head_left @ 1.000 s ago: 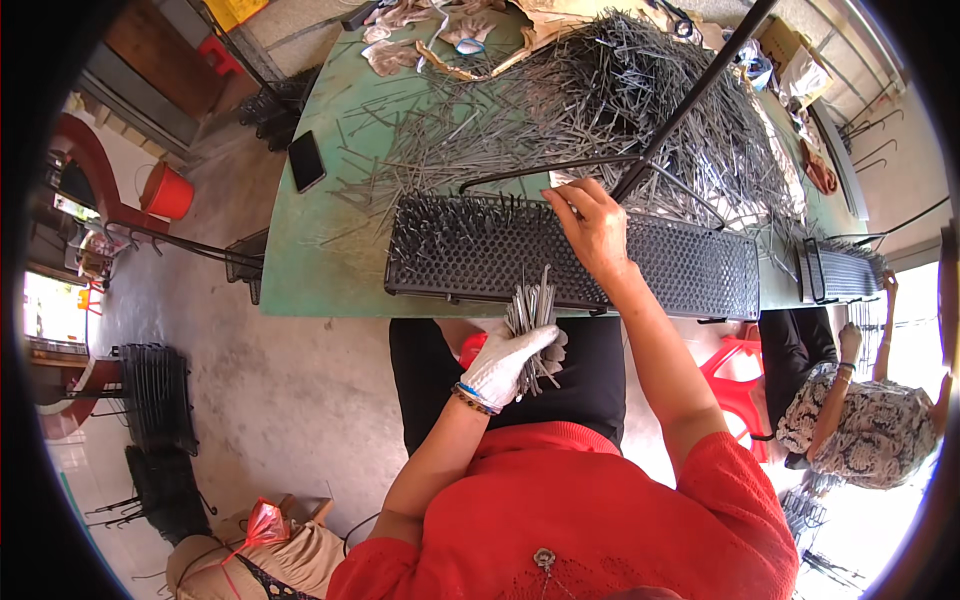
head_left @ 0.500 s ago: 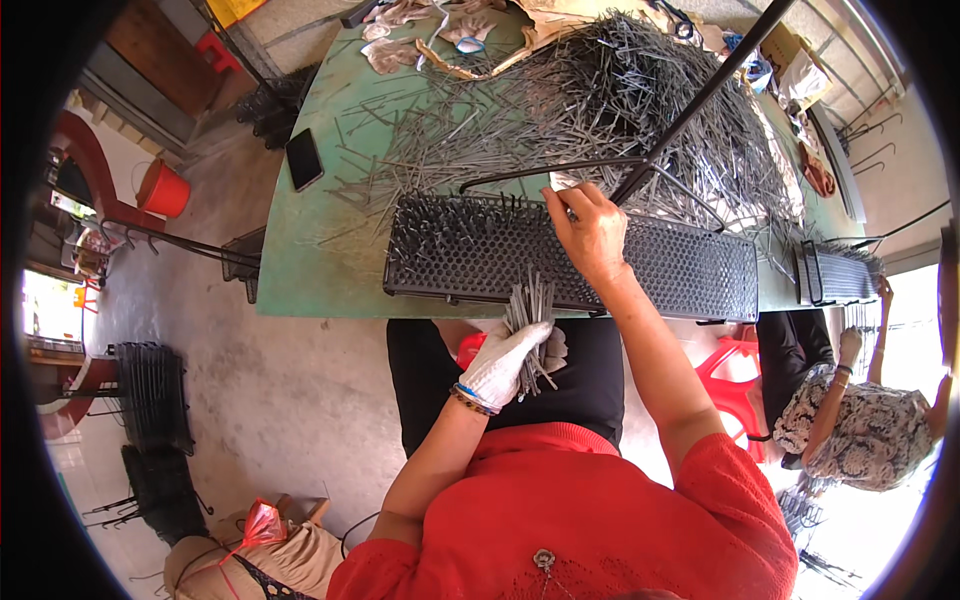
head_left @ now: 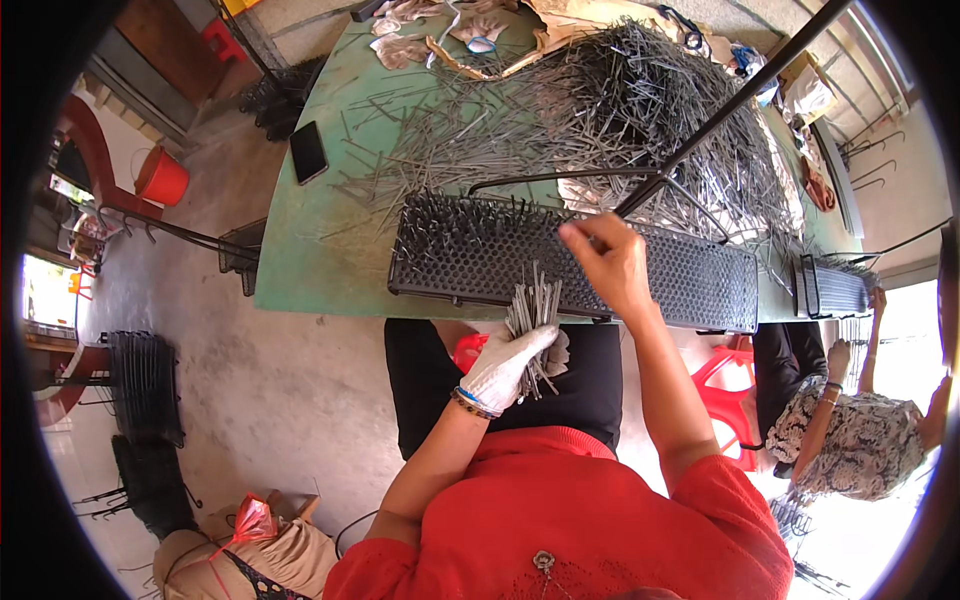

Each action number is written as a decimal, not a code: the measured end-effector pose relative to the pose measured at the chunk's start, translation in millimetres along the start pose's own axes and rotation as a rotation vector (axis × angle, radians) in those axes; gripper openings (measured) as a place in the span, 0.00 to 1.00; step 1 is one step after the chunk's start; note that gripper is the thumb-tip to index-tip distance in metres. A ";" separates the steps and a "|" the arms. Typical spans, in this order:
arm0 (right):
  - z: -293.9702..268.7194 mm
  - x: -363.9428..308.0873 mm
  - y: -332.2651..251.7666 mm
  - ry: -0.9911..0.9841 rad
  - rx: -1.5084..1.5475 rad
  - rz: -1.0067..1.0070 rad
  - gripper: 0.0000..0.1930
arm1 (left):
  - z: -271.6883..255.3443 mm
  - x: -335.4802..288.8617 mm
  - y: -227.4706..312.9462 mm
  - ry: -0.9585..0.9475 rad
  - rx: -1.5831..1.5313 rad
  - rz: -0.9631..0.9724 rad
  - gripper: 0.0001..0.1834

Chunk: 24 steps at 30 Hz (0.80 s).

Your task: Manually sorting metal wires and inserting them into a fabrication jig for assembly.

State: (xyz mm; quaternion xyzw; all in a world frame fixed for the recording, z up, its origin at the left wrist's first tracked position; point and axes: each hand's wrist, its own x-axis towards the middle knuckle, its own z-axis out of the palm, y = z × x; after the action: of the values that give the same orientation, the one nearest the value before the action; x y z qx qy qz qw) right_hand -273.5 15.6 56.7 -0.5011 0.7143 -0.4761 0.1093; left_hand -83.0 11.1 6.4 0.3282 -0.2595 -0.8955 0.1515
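Note:
My left hand (head_left: pixel 508 372), in a white glove, is closed around a bundle of thin grey metal strips (head_left: pixel 535 305) that fan out at the top, in front of the rack's near edge. A long black rack (head_left: pixel 690 283) full of round holes lies along the table's front edge. Many dark strips (head_left: pixel 437 232) stand upright in its left part and along its far edge. Over the middle of the rack is my bare right hand (head_left: pixel 618 262), thumb and forefinger pinched together. Anything between those fingertips is too small to make out.
A large heap of loose strips (head_left: pixel 660 95) covers the far side of the green table (head_left: pixel 330 265). A slanted black rod (head_left: pixel 735 95) rises over the rack. A phone (head_left: pixel 308 153) lies at left. At right, a co-worker (head_left: pixel 850 440) sits by another rack (head_left: pixel 838 288).
My right hand has moved a little right and toward me, away from the rack's far edge. The left hand keeps its hold on the bundle, nearly still.

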 end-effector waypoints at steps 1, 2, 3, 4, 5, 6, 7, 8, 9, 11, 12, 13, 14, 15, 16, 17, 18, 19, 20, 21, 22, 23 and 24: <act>-0.8 -6.7 0.2 -0.002 0.003 0.000 0.12 | 1.9 -1.3 2.3 0.003 0.000 0.001 0.09; -0.8 -12.4 0.6 -0.133 0.047 0.068 0.13 | 5.6 -2.9 5.9 0.001 0.011 0.003 0.10; -0.6 -16.5 1.7 -0.265 0.092 0.135 0.14 | 7.6 -3.5 7.8 0.000 0.023 0.005 0.10; 6.0 -19.1 5.2 -0.267 0.254 0.152 0.15 | 7.5 -3.4 7.2 0.004 0.023 0.007 0.10; 5.3 -21.2 7.8 -0.269 0.257 0.151 0.15 | 6.9 -2.8 6.1 -0.014 0.055 0.010 0.10; 3.7 -22.8 8.8 -0.327 0.336 0.304 0.14 | 6.2 -3.4 5.8 -0.033 0.086 0.013 0.10; 2.3 -22.3 7.2 -0.385 0.413 0.457 0.13 | 5.6 -4.3 5.6 -0.029 0.086 0.015 0.10; 4.6 -22.5 11.7 -0.383 0.443 0.455 0.12 | 4.9 -5.9 4.8 -0.035 0.095 0.018 0.10; 5.2 -21.5 11.2 -0.386 0.445 0.453 0.12 | 4.2 -7.4 4.3 -0.041 0.104 0.021 0.11; 6.3 -18.9 9.5 -0.246 0.420 0.366 0.12 | 2.1 -10.2 5.4 -0.036 0.115 0.019 0.11; 6.4 -14.9 10.5 -0.196 0.460 0.368 0.12 | 0.7 -11.5 6.2 -0.021 0.130 0.009 0.11; 5.5 -9.8 5.6 -0.199 0.460 0.368 0.12 | -0.7 -12.0 6.7 -0.007 0.145 -0.003 0.11; 3.5 -3.9 -4.1 -0.098 0.455 0.316 0.11 | -2.6 -12.2 6.5 -0.006 0.142 -0.001 0.11; 4.2 1.2 -9.6 0.003 0.449 0.264 0.11 | -5.1 -11.7 5.5 0.013 0.106 -0.018 0.10; 6.4 5.7 -9.8 0.057 0.411 0.228 0.09 | -6.0 -11.3 4.9 0.027 0.075 -0.034 0.10; 10.4 10.0 -8.9 0.058 0.410 0.225 0.09 | -6.8 -10.8 3.9 0.025 0.075 -0.032 0.10; 15.6 14.0 -7.5 0.133 0.280 0.078 0.08 | -7.5 -10.2 2.4 0.023 0.077 -0.037 0.10; 21.8 18.3 -6.9 0.203 0.152 -0.069 0.07 | -8.9 -9.9 1.5 0.024 0.076 -0.040 0.10; 26.6 22.5 -7.7 0.226 0.092 -0.148 0.05 | -9.4 -9.5 0.8 0.025 0.074 -0.039 0.10; 30.2 25.0 -5.4 0.224 0.093 -0.150 0.05 | -9.4 -9.1 0.0 0.029 0.060 -0.043 0.10; 34.0 27.4 -1.6 0.236 0.042 -0.212 0.05 | -9.3 -8.5 0.0 0.031 0.046 -0.045 0.10; 37.0 28.9 1.1 0.248 -0.009 -0.273 0.06 | -9.4 -8.6 0.9 0.030 0.045 -0.043 0.10; 38.7 29.9 3.1 0.259 0.010 -0.270 0.06 | -9.1 -9.2 2.2 0.024 0.016 -0.048 0.10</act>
State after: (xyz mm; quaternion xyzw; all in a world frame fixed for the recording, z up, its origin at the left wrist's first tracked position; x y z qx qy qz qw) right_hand -265.1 -30.9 43.6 -0.5266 0.6462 -0.5504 -0.0460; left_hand -69.9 10.0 6.4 0.3461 -0.2570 -0.8928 0.1303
